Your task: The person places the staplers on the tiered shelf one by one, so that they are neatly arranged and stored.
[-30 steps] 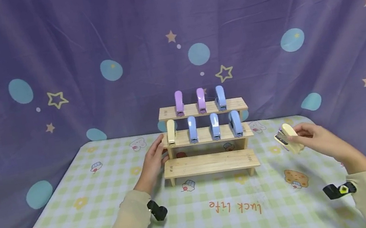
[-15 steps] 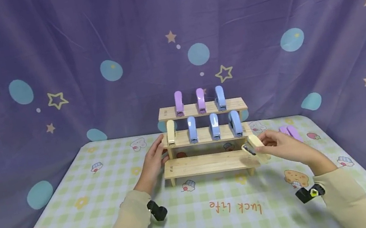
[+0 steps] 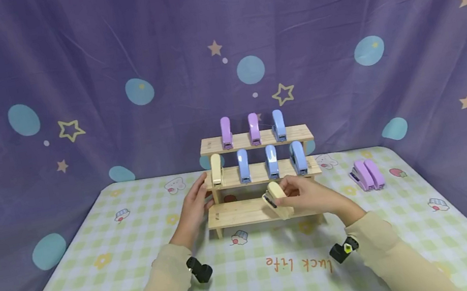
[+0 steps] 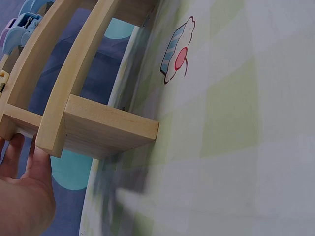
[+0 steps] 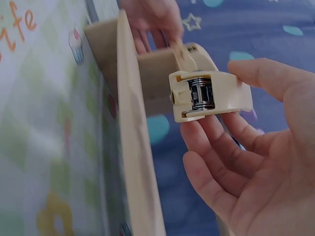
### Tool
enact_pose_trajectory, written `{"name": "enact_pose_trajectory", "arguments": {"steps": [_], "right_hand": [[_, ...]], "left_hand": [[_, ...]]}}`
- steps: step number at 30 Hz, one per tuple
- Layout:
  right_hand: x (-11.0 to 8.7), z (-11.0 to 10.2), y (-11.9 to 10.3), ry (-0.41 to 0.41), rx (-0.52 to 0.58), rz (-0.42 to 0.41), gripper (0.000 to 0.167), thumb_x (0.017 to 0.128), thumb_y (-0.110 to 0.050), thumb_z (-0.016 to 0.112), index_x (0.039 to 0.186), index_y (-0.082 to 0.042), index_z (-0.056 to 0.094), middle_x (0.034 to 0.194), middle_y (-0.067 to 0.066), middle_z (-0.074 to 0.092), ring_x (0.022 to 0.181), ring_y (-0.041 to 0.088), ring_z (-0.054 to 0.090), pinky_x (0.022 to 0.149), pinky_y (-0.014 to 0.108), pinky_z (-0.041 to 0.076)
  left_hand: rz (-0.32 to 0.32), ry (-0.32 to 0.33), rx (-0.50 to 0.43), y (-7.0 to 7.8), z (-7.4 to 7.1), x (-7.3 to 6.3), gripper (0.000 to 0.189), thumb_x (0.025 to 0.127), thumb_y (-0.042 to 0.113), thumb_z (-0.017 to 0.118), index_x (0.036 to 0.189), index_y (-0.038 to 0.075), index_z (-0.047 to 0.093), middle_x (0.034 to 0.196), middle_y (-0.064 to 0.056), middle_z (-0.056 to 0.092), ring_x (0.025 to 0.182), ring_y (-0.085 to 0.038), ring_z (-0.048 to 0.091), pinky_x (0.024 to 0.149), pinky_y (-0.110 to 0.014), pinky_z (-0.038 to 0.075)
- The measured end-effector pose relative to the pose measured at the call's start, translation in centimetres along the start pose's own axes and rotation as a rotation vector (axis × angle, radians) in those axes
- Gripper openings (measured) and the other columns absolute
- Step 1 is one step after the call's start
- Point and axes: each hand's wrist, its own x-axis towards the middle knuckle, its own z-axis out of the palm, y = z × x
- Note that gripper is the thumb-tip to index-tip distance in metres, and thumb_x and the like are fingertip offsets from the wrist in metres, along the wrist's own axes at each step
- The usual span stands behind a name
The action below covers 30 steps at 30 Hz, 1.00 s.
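My right hand (image 3: pixel 313 195) pinches a cream stapler (image 3: pixel 279 200) between thumb and fingers, tilted, just above the lowest shelf of a wooden three-step rack (image 3: pixel 231 215). In the right wrist view, that stapler's metal-sprung end (image 5: pixel 201 96) faces the camera, clear of the board. At the rack's left end my left hand (image 3: pixel 194 208) rests its fairly straight fingers against the wood; the left wrist view has its fingertips (image 4: pixel 42 156) touching the shelf end. On the middle shelf stand another cream stapler (image 3: pixel 216 170) and three blue staplers (image 3: pixel 243 166).
The top shelf carries two purple staplers (image 3: pixel 226 133) and one blue stapler (image 3: pixel 278 125). Two more purple staplers (image 3: pixel 367 175) lie side by side on the checked tablecloth (image 3: pixel 134 270), right of the rack. A purple curtain (image 3: pixel 175 21) hangs behind the table.
My right hand has carried the cream stapler leftward from the table's right side to the lowest shelf, uncovering the two purple staplers there. The left hand has stayed at the rack's end.
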Motion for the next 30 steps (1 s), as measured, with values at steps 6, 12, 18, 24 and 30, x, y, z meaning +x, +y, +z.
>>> {"name": "enact_pose_trajectory", "arguments": {"steps": [6,12,18,24,30], "right_hand": [[2.1,2.9,-0.9,0.005,-0.036,0.037,0.031,0.089,-0.039,0.077,0.1,-0.013,0.062,0.091,-0.001,0.068,0.082,0.017,0.063,0.073,0.033,0.053],[3.7,5.6,-1.5,0.048,-0.008,0.086,0.036,0.089,-0.046,0.075,0.1,-0.015,0.059,0.091,0.0,0.065,0.079,0.018,0.059,0.068,0.033,0.051],[4.7,7.4,-1.5,0.11,0.014,0.113,0.04,0.088,-0.051,0.074,0.098,-0.016,0.058,0.089,0.001,0.064,0.075,0.019,0.059,0.064,0.033,0.051],[5.1,8.5,-1.5,0.135,0.025,0.107,0.04,0.09,-0.051,0.072,0.097,-0.014,0.056,0.086,0.002,0.063,0.07,0.018,0.058,0.059,0.031,0.05],[5.4,8.9,-1.6,0.169,0.018,0.104,0.039,0.091,-0.049,0.072,0.098,-0.014,0.058,0.084,0.002,0.063,0.067,0.016,0.056,0.057,0.03,0.048]], "left_hand": [[0.003,-0.003,-0.007,0.0,0.0,0.0,0.049,0.11,0.031,0.042,0.157,0.02,0.036,0.152,-0.01,0.043,0.131,-0.032,0.047,0.108,-0.047,0.045],[0.003,0.003,-0.022,0.0,0.0,0.1,0.048,0.11,0.03,0.043,0.157,0.019,0.037,0.152,-0.01,0.043,0.131,-0.033,0.047,0.109,-0.046,0.044],[-0.002,0.003,-0.011,-0.1,0.0,0.1,0.048,0.11,0.03,0.042,0.157,0.02,0.037,0.153,-0.009,0.043,0.132,-0.033,0.046,0.109,-0.047,0.043],[-0.007,0.008,0.007,-0.2,0.0,0.1,0.049,0.11,0.031,0.041,0.158,0.02,0.036,0.154,-0.01,0.042,0.133,-0.033,0.046,0.108,-0.046,0.044],[-0.004,0.001,0.008,-0.1,0.0,0.1,0.049,0.111,0.03,0.041,0.158,0.02,0.035,0.155,-0.01,0.04,0.134,-0.033,0.045,0.11,-0.048,0.042]]}}
